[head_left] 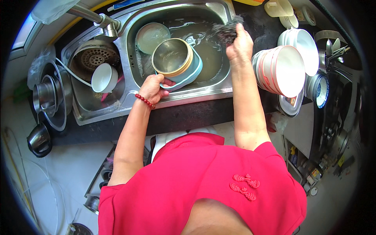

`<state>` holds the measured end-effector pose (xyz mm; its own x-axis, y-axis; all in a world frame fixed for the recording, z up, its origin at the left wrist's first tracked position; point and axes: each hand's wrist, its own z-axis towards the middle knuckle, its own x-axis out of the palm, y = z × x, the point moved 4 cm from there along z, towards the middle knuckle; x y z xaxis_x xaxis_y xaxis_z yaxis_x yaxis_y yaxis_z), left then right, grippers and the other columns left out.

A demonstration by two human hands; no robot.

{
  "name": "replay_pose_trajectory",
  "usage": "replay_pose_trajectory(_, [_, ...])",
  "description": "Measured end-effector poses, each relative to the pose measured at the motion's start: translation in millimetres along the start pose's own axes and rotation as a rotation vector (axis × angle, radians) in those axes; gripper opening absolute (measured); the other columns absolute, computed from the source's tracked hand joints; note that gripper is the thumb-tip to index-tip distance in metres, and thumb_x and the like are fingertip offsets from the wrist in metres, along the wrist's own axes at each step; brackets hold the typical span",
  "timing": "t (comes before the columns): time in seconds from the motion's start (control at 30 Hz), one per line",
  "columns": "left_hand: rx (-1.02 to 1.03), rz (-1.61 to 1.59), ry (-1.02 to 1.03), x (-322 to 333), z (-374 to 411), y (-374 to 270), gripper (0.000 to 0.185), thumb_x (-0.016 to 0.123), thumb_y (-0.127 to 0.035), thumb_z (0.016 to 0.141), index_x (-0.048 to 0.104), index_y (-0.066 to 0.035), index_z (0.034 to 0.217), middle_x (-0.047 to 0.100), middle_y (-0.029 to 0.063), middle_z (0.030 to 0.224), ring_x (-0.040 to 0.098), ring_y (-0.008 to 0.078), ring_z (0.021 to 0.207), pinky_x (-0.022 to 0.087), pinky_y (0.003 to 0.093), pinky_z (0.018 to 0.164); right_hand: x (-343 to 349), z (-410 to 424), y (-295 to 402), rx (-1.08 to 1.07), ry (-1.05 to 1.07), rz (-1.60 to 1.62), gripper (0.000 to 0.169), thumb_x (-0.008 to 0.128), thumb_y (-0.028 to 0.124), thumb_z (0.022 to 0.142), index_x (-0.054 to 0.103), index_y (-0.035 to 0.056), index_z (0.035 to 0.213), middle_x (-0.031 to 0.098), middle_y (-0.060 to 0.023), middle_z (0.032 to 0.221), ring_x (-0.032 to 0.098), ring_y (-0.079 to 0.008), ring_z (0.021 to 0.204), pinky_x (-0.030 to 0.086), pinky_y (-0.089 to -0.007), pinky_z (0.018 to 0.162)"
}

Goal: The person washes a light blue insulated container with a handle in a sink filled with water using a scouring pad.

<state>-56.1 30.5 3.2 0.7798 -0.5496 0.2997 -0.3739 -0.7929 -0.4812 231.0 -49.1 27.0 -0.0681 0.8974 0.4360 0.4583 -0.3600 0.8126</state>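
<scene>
My left hand grips the light-blue handle of a round food container, tilted over the front of the sink basin. Its steel-lined mouth with a cream rim faces up and shows a bare metal interior. In my right hand, at the basin's right rim, is a dark mesh scouring pad, blurred at its edges. Cloudy water stands in the large stainless-steel sink basin. A round translucent lid or dish sits partly in that water behind the container.
To the left, the smaller basin holds a white bowl and a perforated metal pot insert, below the faucet. Stacked bowls stand close by my right forearm. Metal basins lean at the counter's left end.
</scene>
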Motion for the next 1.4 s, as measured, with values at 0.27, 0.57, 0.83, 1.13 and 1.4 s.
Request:
replay_pose_trajectory(0.27, [-0.03, -0.074, 0.082, 6, -2, -1, 0.025, 0.044, -0.008, 0.085, 0.055, 0.007, 0.1, 0.059, 0.0159, 0.086, 0.057, 0.0163, 0.061, 0.048, 0.0216, 0.039, -14, -8, -16, -0.487, 0.114, -0.763, 0.039, 0.071, 0.016, 0.073, 0.059, -0.0051, 0.104, 0.064, -0.019, 0.095, 0.06, -0.0247, 0.09, 0.045, -0.033, 0.083])
replay_pose_trajectory(0.57, [-0.038, 0.236, -0.081, 6, 4, -10, 0.05, 0.054, -0.019, 0.079, 0.039, 0.009, 0.118, 0.051, 0.0203, 0.106, 0.063, 0.0268, 0.076, 0.057, 0.0332, 0.053, 25, -32, -2, -0.69, 0.334, -0.933, 0.034, 0.072, 0.018, 0.069, 0.064, 0.0011, 0.098, 0.061, -0.0156, 0.095, 0.06, -0.0279, 0.088, 0.047, -0.0341, 0.08])
replay_pose_trajectory(0.83, [0.631, 0.925, -0.388, 25, 38, -72, 0.096, 0.062, -0.061, 0.071, 0.035, 0.009, 0.131, 0.039, 0.0292, 0.132, 0.042, 0.0357, 0.121, 0.03, 0.0361, 0.104, 43, -52, -21, -0.521, 0.669, -1.206, 0.034, 0.066, 0.025, 0.073, 0.064, -0.0004, 0.095, 0.062, -0.0209, 0.089, 0.061, -0.0328, 0.084, 0.049, -0.0365, 0.077])
replay_pose_trajectory(1.13, [0.316, 1.3, -0.169, 43, 60, -108, 0.065, 0.055, -0.032, 0.068, 0.047, 0.0, 0.125, 0.062, 0.02, 0.1, 0.064, 0.0272, 0.073, 0.052, 0.036, 0.054, 59, -54, -57, -0.267, 1.094, -1.777, 0.032, 0.064, 0.02, 0.068, 0.065, -0.0002, 0.092, 0.063, -0.0235, 0.086, 0.062, -0.0339, 0.086, 0.048, -0.0388, 0.079])
replay_pose_trajectory(1.4, [0.426, 0.872, 0.036, 17, 101, -62, 0.054, 0.054, -0.007, 0.07, 0.047, -0.001, 0.122, 0.061, 0.0145, 0.104, 0.057, 0.0227, 0.094, 0.044, 0.0299, 0.086, 57, -66, -117, 0.088, 1.104, -2.016, 0.027, 0.055, 0.016, 0.078, 0.067, 0.0058, 0.1, 0.061, -0.0179, 0.109, 0.061, -0.0267, 0.1, 0.048, -0.0362, 0.085])
